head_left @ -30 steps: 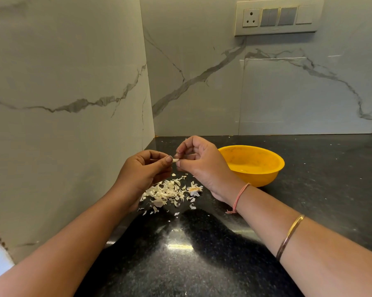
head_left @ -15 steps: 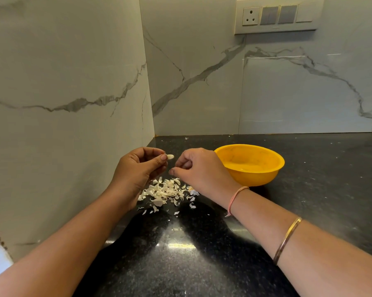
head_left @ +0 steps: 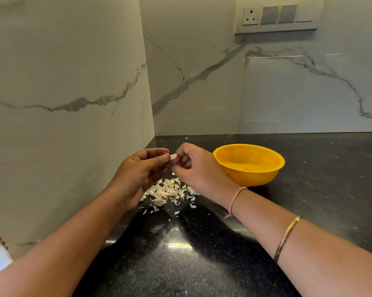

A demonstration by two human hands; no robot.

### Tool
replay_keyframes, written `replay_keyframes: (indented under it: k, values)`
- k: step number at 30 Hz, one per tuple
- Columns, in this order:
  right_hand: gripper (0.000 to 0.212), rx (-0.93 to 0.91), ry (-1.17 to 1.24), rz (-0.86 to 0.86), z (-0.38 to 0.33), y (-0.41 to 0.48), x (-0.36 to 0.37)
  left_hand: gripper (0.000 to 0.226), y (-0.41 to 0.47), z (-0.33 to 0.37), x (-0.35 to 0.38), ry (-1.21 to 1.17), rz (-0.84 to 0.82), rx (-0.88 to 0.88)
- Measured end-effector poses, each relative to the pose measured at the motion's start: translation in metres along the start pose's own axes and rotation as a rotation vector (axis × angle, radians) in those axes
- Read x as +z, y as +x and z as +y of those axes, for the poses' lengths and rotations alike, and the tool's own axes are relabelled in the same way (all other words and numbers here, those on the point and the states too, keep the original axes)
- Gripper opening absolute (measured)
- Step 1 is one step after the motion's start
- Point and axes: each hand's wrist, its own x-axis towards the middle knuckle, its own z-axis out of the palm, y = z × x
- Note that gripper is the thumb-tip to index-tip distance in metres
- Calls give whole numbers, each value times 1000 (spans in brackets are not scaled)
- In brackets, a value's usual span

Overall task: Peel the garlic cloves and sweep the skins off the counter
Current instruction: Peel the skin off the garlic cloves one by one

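Since half a second ago the right hand (head_left: 199,170) has risen and closed the small gap to the garlic clove (head_left: 173,156), so both hands now meet at it; the left hand (head_left: 137,174) has kept its place above the worktop (head_left: 309,189).

The left grip is narrow: thumb and forefinger pinch the near end of the pale clove, which sticks out to the right past the thumbnail. The right grip is narrow too, its fingers curled in and the tips of thumb and forefinger pressed on the clove's other end. How much skin is left on the clove is too small to tell. The clove is held in the air, above the far edge of the garlic skins (head_left: 169,191).

Those skins lie as a loose heap of white flakes on the dark speckled worktop, below and between the two hands, with a few stray bits nearer the camera and some specks far back by the wall. A yellow bowl (head_left: 251,176) stands upright on the worktop just to the right of the right hand; something pale lies in its bottom, too blurred to name.

On the right wrist sits a pink thread band (head_left: 235,200), and further up the forearm a gold bangle (head_left: 286,239). Marble-patterned wall tiles (head_left: 73,82) form the corner behind, with a switch panel (head_left: 277,16) high on the back wall.
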Motion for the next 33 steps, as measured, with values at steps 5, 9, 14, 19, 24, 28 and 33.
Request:
replay_keyframes:
  k: [5,9,14,19,24,28,33]
  values:
    - [25,184,54,-71,-4,0,-5,11,1,0,0,-24,23,-4]
    - [13,124,-71,-65,-2,1,-6,9,2,-1,0,-24,52,6]
    - [15,104,-80,-30,-1,1,-6,9,2,-2,-1,0,77,37]
    - [26,27,-233,26,0,2,-9,8,3,-4,-2,113,85,89]
    - [20,14,-216,15,-2,2,-11,8,4,-7,-2,216,85,131]
    - [22,13,-161,31,-4,1,-10,9,4,-8,-3,252,83,148]
    - [13,30,-25,6,-4,0,-6,8,3,-9,-2,286,50,167]
